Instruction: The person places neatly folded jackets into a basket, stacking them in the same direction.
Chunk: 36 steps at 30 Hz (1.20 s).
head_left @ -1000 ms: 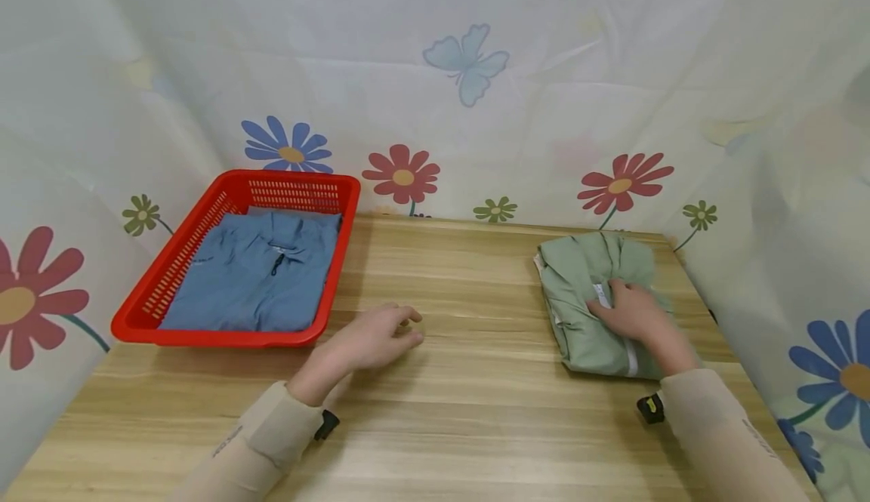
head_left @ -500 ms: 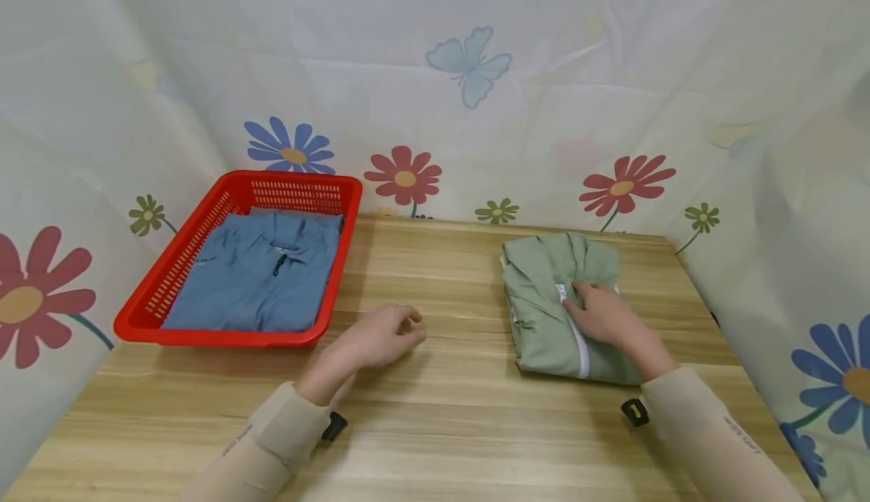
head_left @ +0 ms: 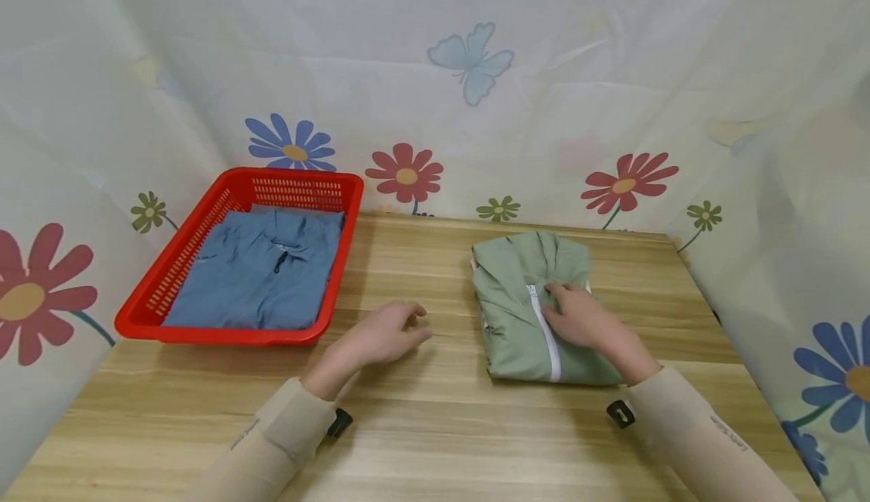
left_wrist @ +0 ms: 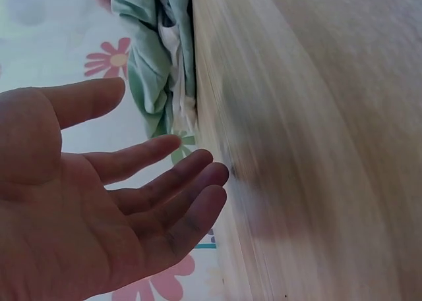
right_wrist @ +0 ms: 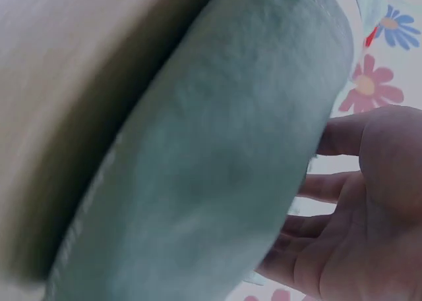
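Note:
A folded green jacket (head_left: 510, 321) with a white zipper lies on the wooden table, right of the middle in the head view. My right hand (head_left: 578, 317) rests on its top beside the zipper, thumb and fingers apart. In the right wrist view the fingertips of that hand (right_wrist: 359, 228) disappear behind the edge of the green cloth. My left hand (head_left: 387, 332) hovers over the table between basket and jacket. Its fingers are loosely spread and hold nothing in the left wrist view, where the side of the jacket (left_wrist: 148, 70) appears beyond them.
At the left stands a red plastic basket (head_left: 129, 326) with a folded blue garment (head_left: 261, 272) inside. The wooden table (head_left: 435, 426) ends at a white curtain (head_left: 544, 87) printed with flowers, which also hangs at both sides.
The green jacket has slid left across the table under my right hand, which moved along with it. My left hand has stayed almost in place, and the basket has not moved.

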Motion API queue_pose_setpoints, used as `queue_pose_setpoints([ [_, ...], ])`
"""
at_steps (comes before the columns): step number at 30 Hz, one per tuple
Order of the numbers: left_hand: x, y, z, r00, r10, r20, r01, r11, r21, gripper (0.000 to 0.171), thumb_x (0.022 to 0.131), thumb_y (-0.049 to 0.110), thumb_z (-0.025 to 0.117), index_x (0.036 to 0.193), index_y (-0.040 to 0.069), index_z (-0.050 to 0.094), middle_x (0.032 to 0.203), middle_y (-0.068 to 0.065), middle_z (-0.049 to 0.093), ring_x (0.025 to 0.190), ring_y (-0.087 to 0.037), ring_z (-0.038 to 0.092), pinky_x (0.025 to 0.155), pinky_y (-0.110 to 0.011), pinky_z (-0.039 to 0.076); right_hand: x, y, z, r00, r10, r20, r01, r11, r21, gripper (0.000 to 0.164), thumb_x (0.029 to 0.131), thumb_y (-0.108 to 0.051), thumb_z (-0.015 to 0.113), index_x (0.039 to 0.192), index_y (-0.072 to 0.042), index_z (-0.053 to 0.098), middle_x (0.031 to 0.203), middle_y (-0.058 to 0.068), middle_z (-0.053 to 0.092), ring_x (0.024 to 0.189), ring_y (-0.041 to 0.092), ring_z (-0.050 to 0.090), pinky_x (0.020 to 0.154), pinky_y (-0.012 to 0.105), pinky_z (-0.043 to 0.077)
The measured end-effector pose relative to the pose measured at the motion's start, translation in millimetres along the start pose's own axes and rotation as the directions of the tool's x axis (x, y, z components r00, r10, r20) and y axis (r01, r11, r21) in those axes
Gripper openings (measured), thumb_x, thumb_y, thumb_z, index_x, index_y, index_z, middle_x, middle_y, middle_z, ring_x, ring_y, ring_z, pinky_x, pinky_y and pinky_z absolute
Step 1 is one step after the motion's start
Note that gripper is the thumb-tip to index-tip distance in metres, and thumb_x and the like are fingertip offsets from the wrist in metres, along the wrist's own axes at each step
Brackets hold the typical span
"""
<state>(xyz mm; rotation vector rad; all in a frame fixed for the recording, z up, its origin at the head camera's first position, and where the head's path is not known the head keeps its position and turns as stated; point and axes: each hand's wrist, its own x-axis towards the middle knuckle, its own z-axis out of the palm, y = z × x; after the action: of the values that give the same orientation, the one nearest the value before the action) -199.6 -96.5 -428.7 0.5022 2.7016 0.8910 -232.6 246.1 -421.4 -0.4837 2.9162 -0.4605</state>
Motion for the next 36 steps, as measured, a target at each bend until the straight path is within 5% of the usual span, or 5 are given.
queue_pose_setpoints([
  [12,6.4,-0.2,-1.1,0.993,-0.112,-0.021,0.11,0.99,-0.083,0.058,0.105,0.046,0.056,0.14,0.0,0.06,0.138,-0.016,0.062,0.128,-0.032,0.057,0.106,-0.05,0.045,6,-30,6,0.994,-0.109,0.03,0.106,0.992,0.065,0.046,0.105,-0.019,0.057,0.141,0.009,0.052,0.138,0.036,0.051,0.127,0.05,0.052,0.104,0.06,0.043],
  [19,12.1,-4.3,1.5,0.992,-0.113,-0.055,0.107,0.988,-0.108,0.062,0.105,0.048,0.052,0.141,-0.003,0.058,0.138,-0.018,0.061,0.128,-0.034,0.056,0.106,-0.051,0.044,13,-41,17,0.983,-0.185,-0.016,0.186,0.977,0.104,0.042,0.103,-0.019,0.059,0.136,0.007,0.058,0.136,0.031,0.056,0.125,0.046,0.055,0.103,0.058,0.045],
  [26,12.8,-5.3,-0.1,0.992,-0.098,-0.081,0.089,0.989,-0.117,0.052,0.105,0.043,0.056,0.135,0.002,0.063,0.12,-0.009,0.067,0.105,-0.026,0.061,0.093,-0.045,0.05,16,-51,24,0.962,-0.269,-0.047,0.273,0.951,0.146,0.039,0.101,-0.018,0.065,0.131,0.006,0.061,0.133,0.026,0.058,0.122,0.041,0.058,0.101,0.055,0.048],
  [32,11.1,-9.1,-1.2,0.989,-0.117,-0.086,0.101,0.98,-0.168,0.065,0.106,0.042,0.054,0.152,-0.003,0.043,0.144,-0.018,0.054,0.128,-0.032,0.054,0.107,-0.05,0.043,19,-50,30,0.931,-0.344,-0.125,0.365,0.887,0.282,0.03,0.099,-0.01,0.068,0.125,0.004,0.065,0.127,0.019,0.062,0.118,0.035,0.06,0.096,0.05,0.052],
  [36,11.3,-12.7,-0.8,0.987,-0.114,-0.11,0.086,0.97,-0.227,0.071,0.107,0.04,0.054,0.16,0.0,0.029,0.156,-0.019,0.043,0.139,-0.034,0.045,0.113,-0.051,0.038,19,-43,29,0.929,-0.289,-0.232,0.365,0.823,0.436,0.022,0.098,-0.002,0.066,0.119,0.005,0.067,0.118,0.016,0.066,0.11,0.032,0.062,0.085,0.043,0.057],
])
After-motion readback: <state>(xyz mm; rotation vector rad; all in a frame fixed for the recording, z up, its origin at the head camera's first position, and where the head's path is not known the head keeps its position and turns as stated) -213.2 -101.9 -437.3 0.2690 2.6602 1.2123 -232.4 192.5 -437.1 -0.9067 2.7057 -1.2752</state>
